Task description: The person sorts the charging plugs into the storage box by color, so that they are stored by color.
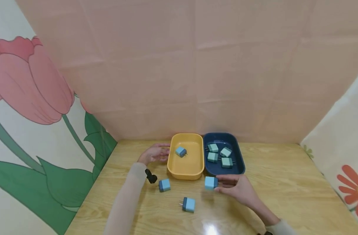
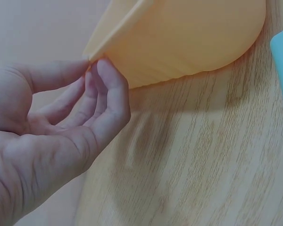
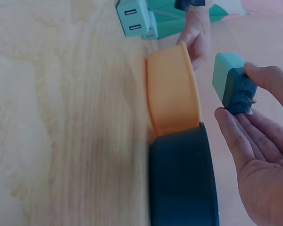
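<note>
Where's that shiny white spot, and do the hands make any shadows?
Head view: white glare on the wooden table, near the bottom edge, probably reflected light, with a soft shadow below the right hand; left wrist view: a soft-edged shadow beside the left hand; right wrist view: only faint, blurry shading beside the dark blue tray.
</note>
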Demonstrator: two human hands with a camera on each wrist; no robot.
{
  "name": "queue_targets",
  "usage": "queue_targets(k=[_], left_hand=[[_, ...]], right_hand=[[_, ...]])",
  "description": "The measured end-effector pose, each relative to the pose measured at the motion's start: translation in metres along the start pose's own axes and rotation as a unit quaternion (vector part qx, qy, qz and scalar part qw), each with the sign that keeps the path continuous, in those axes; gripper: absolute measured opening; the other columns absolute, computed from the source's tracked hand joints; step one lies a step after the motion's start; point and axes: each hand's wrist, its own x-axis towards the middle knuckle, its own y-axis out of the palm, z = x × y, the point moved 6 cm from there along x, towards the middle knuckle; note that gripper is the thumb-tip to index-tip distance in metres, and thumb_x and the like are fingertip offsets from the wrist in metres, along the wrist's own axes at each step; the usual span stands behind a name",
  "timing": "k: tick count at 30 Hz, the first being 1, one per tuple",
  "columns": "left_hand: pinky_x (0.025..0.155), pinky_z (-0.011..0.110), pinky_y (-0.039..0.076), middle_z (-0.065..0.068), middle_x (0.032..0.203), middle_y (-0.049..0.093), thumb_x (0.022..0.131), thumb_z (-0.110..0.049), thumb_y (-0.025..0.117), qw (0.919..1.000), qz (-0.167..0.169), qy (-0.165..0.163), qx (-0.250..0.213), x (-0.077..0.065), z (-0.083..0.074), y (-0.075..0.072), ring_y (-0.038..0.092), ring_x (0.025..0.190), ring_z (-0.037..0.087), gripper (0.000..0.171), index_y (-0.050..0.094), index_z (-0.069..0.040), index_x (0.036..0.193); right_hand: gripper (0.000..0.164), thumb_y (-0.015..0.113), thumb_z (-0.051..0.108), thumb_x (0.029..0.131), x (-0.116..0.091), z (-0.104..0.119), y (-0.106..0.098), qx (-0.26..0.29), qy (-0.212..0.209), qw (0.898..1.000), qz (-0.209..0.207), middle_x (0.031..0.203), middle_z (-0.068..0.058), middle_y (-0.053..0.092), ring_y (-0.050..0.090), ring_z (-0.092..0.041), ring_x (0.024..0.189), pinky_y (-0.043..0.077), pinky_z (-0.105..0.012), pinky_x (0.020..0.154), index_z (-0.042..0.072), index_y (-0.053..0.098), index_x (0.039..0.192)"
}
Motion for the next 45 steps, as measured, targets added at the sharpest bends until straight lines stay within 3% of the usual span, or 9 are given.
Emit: queue_targets(k=[15, 30, 38, 45], left_hand=[[0.085, 0.032, 0.060, 0.026, 0.148, 0.060, 0.105, -0.003, 0.059, 0.9999, -0.001, -0.009, -0.012, 0.008, 0.003, 0.000, 0.069, 0.114, 0.023, 0.051, 0.050, -0.008, 0.154], [0.083, 0.030, 0.060, 0.028, 0.150, 0.057, 0.104, 0.000, 0.059, 0.9999, 0.003, -0.001, -0.014, 0.004, 0.002, 0.001, 0.069, 0.111, 0.022, 0.055, 0.047, -0.008, 0.156], [0.083, 0.032, 0.060, 0.024, 0.152, 0.057, 0.104, -0.002, 0.059, 0.9999, -0.003, -0.010, -0.006, 0.004, 0.000, 0.000, 0.068, 0.112, 0.022, 0.055, 0.047, -0.011, 0.157], [0.086, 0.033, 0.059, 0.022, 0.157, 0.053, 0.104, 0.001, 0.057, 0.9999, 0.008, -0.010, -0.009, 0.006, 0.001, 0.000, 0.068, 0.116, 0.022, 0.058, 0.044, -0.010, 0.159]], right_hand=[[0.047, 0.094, 0.028, 0.079, 0.015, 0.012, -0.003, -0.031, 0.000, 0.999, -0.013, 0.117, -0.015, 0.080, 0.079, -0.014, 0.098, 0.064, -0.028, 0.082, 0.008, 0.079, 0.119], [0.051, 0.093, 0.031, 0.080, 0.029, 0.032, -0.008, -0.027, -0.020, 0.999, -0.020, 0.123, -0.016, 0.078, 0.079, -0.020, 0.102, 0.064, -0.028, 0.083, 0.008, 0.077, 0.123], [0.052, 0.093, 0.031, 0.080, 0.036, 0.036, -0.009, -0.022, -0.020, 0.999, -0.030, 0.123, -0.016, 0.078, 0.079, -0.017, 0.102, 0.064, -0.028, 0.083, 0.008, 0.077, 0.124], [0.053, 0.092, 0.034, 0.081, 0.041, 0.040, -0.010, -0.029, -0.021, 0.999, -0.028, 0.124, -0.014, 0.078, 0.079, -0.021, 0.105, 0.064, -0.029, 0.085, 0.011, 0.076, 0.125]])
